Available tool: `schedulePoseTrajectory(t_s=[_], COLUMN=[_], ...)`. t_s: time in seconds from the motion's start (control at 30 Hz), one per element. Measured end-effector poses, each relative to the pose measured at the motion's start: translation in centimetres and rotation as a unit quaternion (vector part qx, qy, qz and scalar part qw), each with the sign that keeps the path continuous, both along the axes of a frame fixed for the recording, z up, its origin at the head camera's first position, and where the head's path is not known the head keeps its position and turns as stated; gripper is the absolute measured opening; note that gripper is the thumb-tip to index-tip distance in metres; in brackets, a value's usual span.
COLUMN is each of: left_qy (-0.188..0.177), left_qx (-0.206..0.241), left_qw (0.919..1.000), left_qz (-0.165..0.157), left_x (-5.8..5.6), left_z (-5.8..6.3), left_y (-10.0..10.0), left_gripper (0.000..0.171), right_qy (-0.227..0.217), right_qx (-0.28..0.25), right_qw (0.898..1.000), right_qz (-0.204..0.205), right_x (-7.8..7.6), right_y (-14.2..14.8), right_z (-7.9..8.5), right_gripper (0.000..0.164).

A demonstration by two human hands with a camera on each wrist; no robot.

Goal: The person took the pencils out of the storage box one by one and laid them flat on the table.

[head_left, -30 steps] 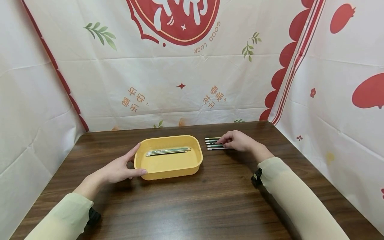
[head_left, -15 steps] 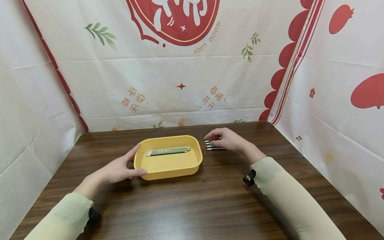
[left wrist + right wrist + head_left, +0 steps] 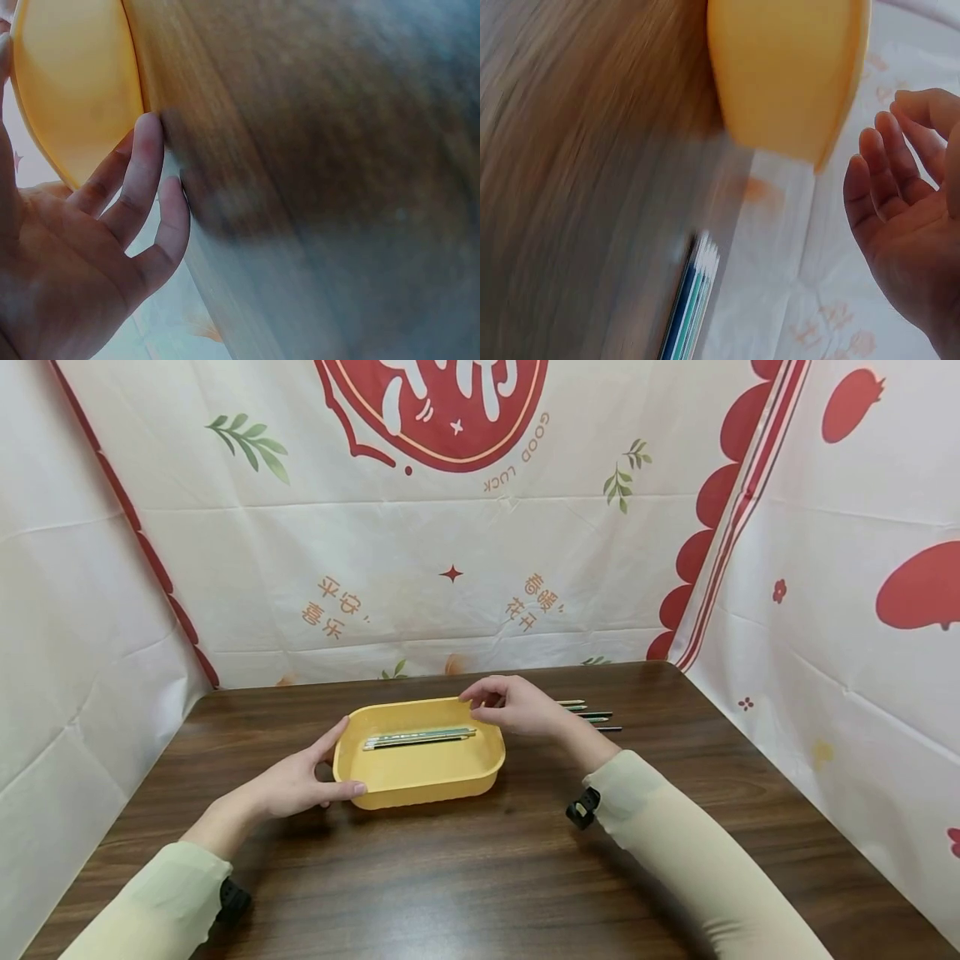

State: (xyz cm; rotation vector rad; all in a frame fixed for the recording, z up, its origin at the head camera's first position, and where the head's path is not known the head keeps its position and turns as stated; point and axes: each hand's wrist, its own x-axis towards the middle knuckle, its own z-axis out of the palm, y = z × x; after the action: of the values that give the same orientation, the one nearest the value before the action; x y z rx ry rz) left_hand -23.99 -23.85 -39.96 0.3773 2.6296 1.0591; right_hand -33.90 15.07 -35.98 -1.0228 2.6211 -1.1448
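Note:
A yellow plastic bin point(image 3: 423, 792) stands on the table, with several pencils point(image 3: 420, 739) lying lengthwise inside it. At its left end my left hand point(image 3: 300, 781) grips it, thumb on the near rim and index finger by the far left corner. In the left wrist view, the other fingers point(image 3: 142, 176) reach along the bin's outer wall. My right hand point(image 3: 517, 706) hovers over the bin's far right corner, fingers loosely bent and nothing between them. More pencils point(image 3: 690, 300) lie side by side on the table to the right, partly hidden behind the right hand and wrist in the head view.
The dark wood table point(image 3: 450, 877) carries the bin and the pencils. A white printed cloth point(image 3: 420, 543) hangs behind the table and along both sides.
My right hand has moved left from over the loose pencils to the bin's right corner, uncovering their far ends. The left hand and the bin have stayed in place.

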Motion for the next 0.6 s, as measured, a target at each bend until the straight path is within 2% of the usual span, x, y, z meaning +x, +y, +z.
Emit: schedulePoseTrajectory(t_s=[0.33,0.6], left_qy=[-0.003,-0.008], left_qx=[0.004,0.001], left_qw=[1.0,1.0], left_qz=[0.0,0.002], left_x=[-0.1,-0.2], left_z=[-0.1,-0.2], left_y=[0.0,-0.1], left_gripper=[0.124,0.123], right_qy=[0.009,-0.014], right_qx=[0.003,0.009], right_qw=[0.999,0.998], right_qz=[0.045,0.066], right_x=[1.3,0.9], right_y=[-4.9,-7.8], right_z=[-0.4,-1.3], right_gripper=[0.028,0.03])
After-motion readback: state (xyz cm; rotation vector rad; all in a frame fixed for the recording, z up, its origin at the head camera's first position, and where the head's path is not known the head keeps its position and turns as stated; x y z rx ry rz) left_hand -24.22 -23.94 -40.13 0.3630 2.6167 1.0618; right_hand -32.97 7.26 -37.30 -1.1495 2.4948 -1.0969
